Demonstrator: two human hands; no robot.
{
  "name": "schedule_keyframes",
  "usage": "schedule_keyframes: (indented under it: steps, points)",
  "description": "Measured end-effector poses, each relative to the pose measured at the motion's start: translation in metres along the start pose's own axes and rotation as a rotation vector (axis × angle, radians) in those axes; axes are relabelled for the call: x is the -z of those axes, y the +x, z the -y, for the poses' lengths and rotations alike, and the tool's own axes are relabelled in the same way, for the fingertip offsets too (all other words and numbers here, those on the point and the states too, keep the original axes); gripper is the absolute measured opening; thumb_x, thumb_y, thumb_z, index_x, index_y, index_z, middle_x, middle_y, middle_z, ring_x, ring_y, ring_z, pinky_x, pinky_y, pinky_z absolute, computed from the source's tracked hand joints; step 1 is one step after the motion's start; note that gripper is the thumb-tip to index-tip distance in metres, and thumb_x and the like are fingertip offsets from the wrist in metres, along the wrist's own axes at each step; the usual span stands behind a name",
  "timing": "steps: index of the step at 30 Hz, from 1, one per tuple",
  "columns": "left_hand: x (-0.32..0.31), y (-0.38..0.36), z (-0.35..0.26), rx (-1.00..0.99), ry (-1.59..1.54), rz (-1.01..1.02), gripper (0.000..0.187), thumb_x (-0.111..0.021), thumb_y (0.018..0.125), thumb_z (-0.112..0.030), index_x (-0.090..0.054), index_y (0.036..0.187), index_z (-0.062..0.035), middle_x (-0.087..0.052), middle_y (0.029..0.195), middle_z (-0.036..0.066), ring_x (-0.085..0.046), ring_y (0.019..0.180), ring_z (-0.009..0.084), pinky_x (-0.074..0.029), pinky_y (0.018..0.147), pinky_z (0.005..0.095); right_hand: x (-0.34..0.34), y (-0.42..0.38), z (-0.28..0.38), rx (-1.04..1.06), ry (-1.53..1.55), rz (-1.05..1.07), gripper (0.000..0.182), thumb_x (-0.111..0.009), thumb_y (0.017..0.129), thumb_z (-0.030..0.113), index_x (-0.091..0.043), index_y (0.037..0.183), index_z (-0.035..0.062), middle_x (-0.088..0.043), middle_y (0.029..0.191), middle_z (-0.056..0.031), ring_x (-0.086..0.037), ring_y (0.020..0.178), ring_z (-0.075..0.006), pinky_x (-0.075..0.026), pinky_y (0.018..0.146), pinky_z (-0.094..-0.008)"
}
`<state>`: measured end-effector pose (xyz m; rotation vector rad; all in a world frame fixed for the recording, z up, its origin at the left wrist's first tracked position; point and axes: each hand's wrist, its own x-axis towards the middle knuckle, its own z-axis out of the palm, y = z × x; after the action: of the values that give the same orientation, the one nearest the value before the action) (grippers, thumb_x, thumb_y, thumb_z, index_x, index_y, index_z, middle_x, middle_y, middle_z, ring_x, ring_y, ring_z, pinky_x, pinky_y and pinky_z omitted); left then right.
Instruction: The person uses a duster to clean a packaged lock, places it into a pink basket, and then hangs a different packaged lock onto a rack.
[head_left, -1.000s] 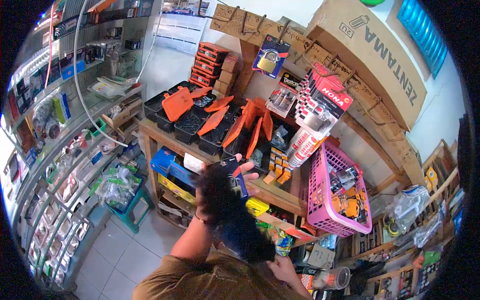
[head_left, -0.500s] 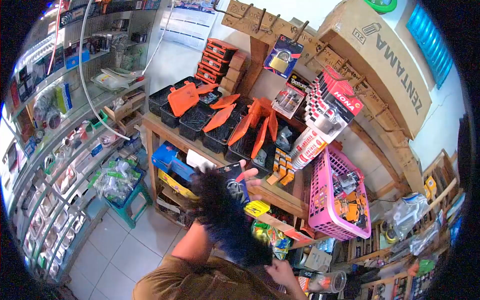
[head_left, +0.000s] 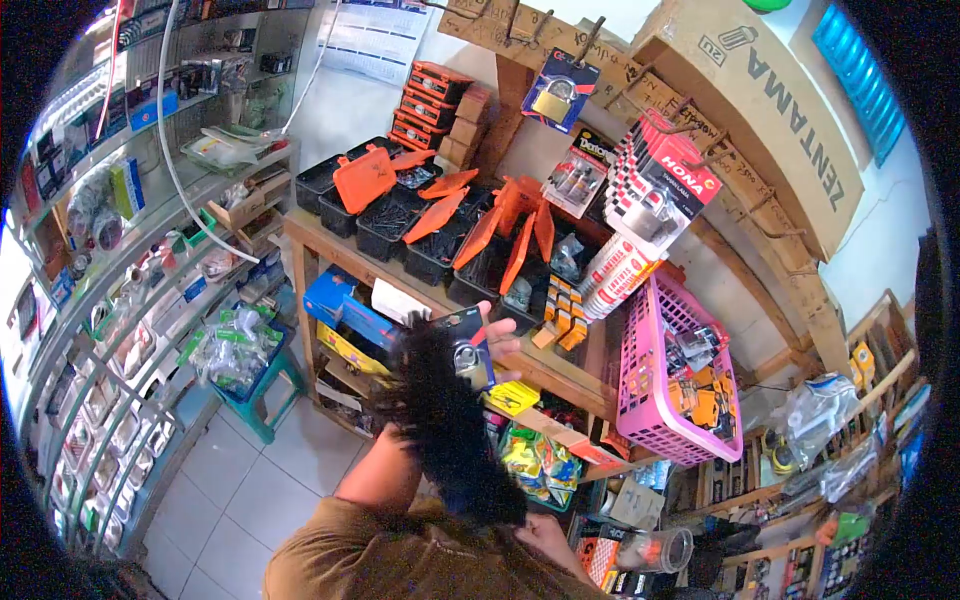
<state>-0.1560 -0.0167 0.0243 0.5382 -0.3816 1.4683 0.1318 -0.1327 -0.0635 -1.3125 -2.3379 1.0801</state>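
Note:
My left hand (head_left: pixel 500 338) reaches over the front edge of the wooden table with its fingers around a carded padlock (head_left: pixel 468 352). The pack stands tilted in the grip, and its left part is hidden behind a black feather duster (head_left: pixel 445 430). The duster's fluffy head runs across my left forearm and touches or nearly touches the pack. Down by its lower end, my right hand (head_left: pixel 543 537) is closed in a fist against my brown shirt. The duster's handle is out of sight in or behind that hand.
Black bins with orange lids (head_left: pixel 430 220) line the wooden table (head_left: pixel 590 388). A pink basket (head_left: pixel 640 400) of packs stands at right. Padlock cards (head_left: pixel 560 95) hang from hooks. On the left are a glass cabinet (head_left: pixel 110 400) and a green stool (head_left: pixel 255 400).
The duster's head has shifted slightly against the padlock pack, and its lower end has moved left. My right hand has moved left and down a little. The left hand still holds the pack.

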Motion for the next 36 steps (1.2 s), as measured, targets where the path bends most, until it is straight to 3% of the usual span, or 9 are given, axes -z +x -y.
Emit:
schedule_keyframes:
  steps: [3,7,9,13,17,18,25,32,36]
  points:
    - [-0.026,-0.002,0.002,0.010,-0.212,-0.094,0.059,-0.032,0.085,-0.051,-0.039,0.124,-0.0062,-0.046,0.120,0.016,-0.047,0.107,0.0337,-0.039,0.087,0.0505,0.002,-0.007,0.005,-0.310,-0.076,-0.337,0.037,-0.061,0.074,0.030,-0.045,0.064,-0.0014,-0.045,0.050,-0.0144,-0.043,0.044,-0.0229,-0.036,0.044,-0.0360]
    - [-0.012,0.002,0.018,0.055,-0.077,-0.066,0.057,-0.030,0.087,-0.048,-0.035,0.126,-0.0068,-0.046,0.120,0.016,-0.047,0.108,0.0324,-0.037,0.090,0.0508,-0.001,-0.024,0.008,-0.212,0.097,-0.042,0.034,-0.058,0.076,0.028,-0.046,0.064,-0.0019,-0.042,0.049,-0.0127,-0.041,0.045,-0.0163,-0.036,0.044,-0.0356]
    - [-0.010,0.011,0.014,0.152,-0.228,0.114,0.069,-0.029,0.083,-0.058,-0.029,0.130,-0.0075,-0.032,0.131,0.017,-0.040,0.114,0.0362,-0.029,0.095,0.0526,-0.001,-0.029,-0.002,-0.242,0.069,-0.153,0.032,-0.058,0.076,0.027,-0.047,0.065,-0.0017,-0.043,0.050,-0.0122,-0.041,0.046,-0.0159,-0.036,0.044,-0.0350]
    - [-0.023,0.004,0.023,0.095,0.024,-0.304,0.071,-0.030,0.081,-0.060,-0.035,0.127,-0.0053,-0.043,0.124,0.017,-0.043,0.111,0.0344,-0.031,0.096,0.0484,-0.008,-0.037,0.003,-0.333,0.098,-0.194,0.028,-0.056,0.076,0.021,-0.043,0.064,-0.0010,-0.045,0.051,-0.0117,-0.041,0.046,-0.0158,-0.036,0.045,-0.0337]
    - [0.007,0.001,0.028,0.132,-0.087,0.028,0.071,-0.030,0.083,-0.058,-0.033,0.127,-0.0022,-0.043,0.124,0.017,-0.044,0.111,0.0327,-0.033,0.094,0.0470,0.011,-0.030,0.051,-0.361,0.134,-0.192,0.029,-0.055,0.076,0.021,-0.040,0.063,-0.0006,-0.044,0.051,-0.0127,-0.041,0.046,-0.0172,-0.035,0.045,-0.0339]
    - [-0.019,-0.002,0.021,0.106,-0.040,-0.302,0.068,-0.028,0.085,-0.055,-0.033,0.126,-0.0014,-0.043,0.124,0.016,-0.044,0.112,0.0304,-0.034,0.095,0.0448,0.014,-0.030,0.058,-0.520,0.207,-0.290,0.029,-0.056,0.076,0.021,-0.041,0.064,-0.0003,-0.044,0.051,-0.0129,-0.041,0.046,-0.0176,-0.035,0.046,-0.0340]
    - [-0.005,-0.004,0.018,0.175,-0.129,0.031,0.068,-0.027,0.085,-0.055,-0.033,0.126,-0.0016,-0.038,0.126,0.021,-0.041,0.114,0.0321,-0.033,0.096,0.0440,-0.016,-0.046,-0.016,-0.283,0.081,-0.165,0.028,-0.057,0.074,0.022,-0.044,0.067,-0.0007,-0.046,0.054,-0.0141,-0.045,0.048,-0.0229,-0.037,0.047,-0.0361]
    - [-0.015,-0.009,0.015,0.153,-0.058,-0.090,0.066,-0.026,0.086,-0.054,-0.029,0.129,-0.0047,-0.041,0.124,0.018,-0.042,0.113,0.0315,-0.033,0.093,0.0497,-0.007,-0.041,0.023,-0.215,-0.009,-0.066,0.025,-0.054,0.074,0.022,-0.049,0.070,-0.0017,-0.050,0.057,-0.0161,-0.050,0.052,-0.0263,-0.039,0.051,-0.0381]
    - [-0.010,-0.007,0.023,0.135,0.016,-0.285,0.068,-0.027,0.085,-0.056,-0.031,0.128,-0.0044,-0.036,0.129,0.019,-0.038,0.116,0.0343,-0.032,0.094,0.0510,-0.016,-0.045,0.017,-0.510,-0.020,-0.255,0.026,-0.055,0.074,0.023,-0.052,0.073,-0.0022,-0.054,0.059,-0.0166,-0.054,0.053,-0.0259,-0.042,0.050,-0.0366]
